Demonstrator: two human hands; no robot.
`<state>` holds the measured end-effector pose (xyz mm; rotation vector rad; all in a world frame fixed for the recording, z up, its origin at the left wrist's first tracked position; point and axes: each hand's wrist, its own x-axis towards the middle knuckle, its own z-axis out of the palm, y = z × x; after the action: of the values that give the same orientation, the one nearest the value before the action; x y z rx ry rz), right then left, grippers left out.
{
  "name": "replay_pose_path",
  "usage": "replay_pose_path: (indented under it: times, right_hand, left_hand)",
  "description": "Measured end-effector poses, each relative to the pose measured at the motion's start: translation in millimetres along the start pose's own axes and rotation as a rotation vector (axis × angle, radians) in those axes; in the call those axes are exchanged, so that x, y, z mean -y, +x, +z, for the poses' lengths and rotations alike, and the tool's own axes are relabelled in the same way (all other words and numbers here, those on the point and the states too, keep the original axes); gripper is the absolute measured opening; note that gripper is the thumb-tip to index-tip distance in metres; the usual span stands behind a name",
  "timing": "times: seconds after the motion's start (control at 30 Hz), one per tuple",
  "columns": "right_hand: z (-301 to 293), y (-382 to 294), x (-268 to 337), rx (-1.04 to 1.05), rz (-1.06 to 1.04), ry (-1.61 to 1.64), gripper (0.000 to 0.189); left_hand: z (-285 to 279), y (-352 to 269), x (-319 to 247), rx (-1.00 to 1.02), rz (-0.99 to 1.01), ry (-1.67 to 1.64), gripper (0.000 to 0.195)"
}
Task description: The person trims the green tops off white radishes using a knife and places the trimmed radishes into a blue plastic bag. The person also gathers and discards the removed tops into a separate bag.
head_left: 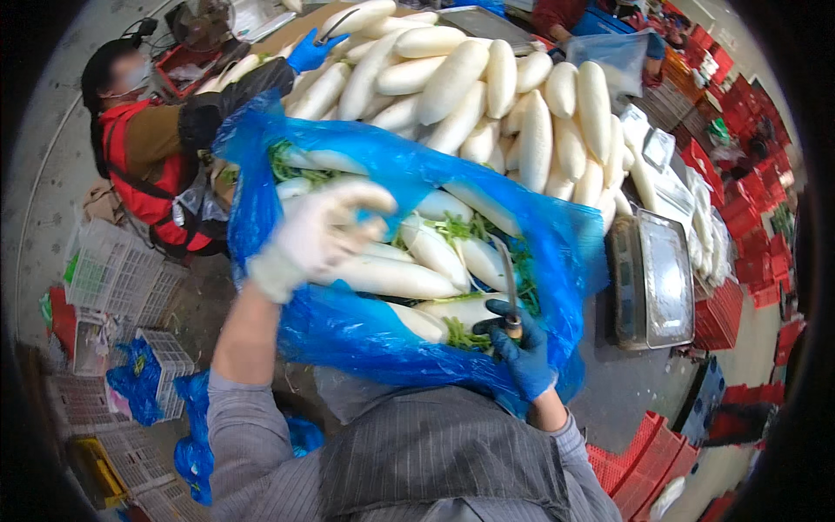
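Observation:
My left hand (pixel 326 228), in a white glove and blurred by motion, hangs over the left side of a blue plastic bag (pixel 391 140). Its fingers are curled but apart, with nothing visible between them. Inside the bag lie several white daikon radishes (pixel 391 277), some with green leaf stubs (pixel 460 228). In its blue glove, my right hand (pixel 518 349) grips a knife (pixel 507 267) by the handle. The slightly curved blade points away from me, above the radishes at the bag's right side.
Beyond the bag rises a big heap of daikon (pixel 450 85). At the left, a co-worker (pixel 150 150) reaches across with a blue-gloved hand (pixel 316 49) holding a dark tool. A metal tray (pixel 665 280) stands at the right. Plastic crates (pixel 117 274) flank both sides.

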<state>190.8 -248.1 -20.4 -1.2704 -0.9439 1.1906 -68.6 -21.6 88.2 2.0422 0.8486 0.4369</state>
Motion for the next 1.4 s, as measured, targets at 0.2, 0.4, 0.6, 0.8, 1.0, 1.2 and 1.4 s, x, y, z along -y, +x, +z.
replay_pose_path:
  times: [0.2,0.4,0.6,0.8,1.0,1.2,1.4]
  right_hand:
    - [-4,-8,3,-0.030,0.012,0.013,0.031]
    - [-12,-15,-11,-0.096,-0.077,0.059,0.026]
    - [3,8,-1,-0.049,-0.120,-0.320,0.022]
    - [20,53,-15,-0.082,-0.396,-0.508,0.013]
    - [5,34,-25,-0.207,-0.056,-0.293,0.023]
    - [2,12,39,0.180,0.275,0.395,0.036]
    - [23,1,59,0.384,0.376,0.530,0.047]
  left_hand:
    - [114,31,74,0.351,0.021,0.859,0.067]
    - [102,42,76,0.435,0.087,0.882,0.072]
    - [75,20,32,-0.062,0.303,0.692,0.072]
    - [80,3,10,-0.185,0.316,0.654,0.071]
    - [63,-11,4,-0.431,0.367,0.551,0.074]
    - [73,-23,-19,-0.459,0.579,0.602,0.065]
    - [96,-34,-28,-0.485,0.759,0.674,0.044]
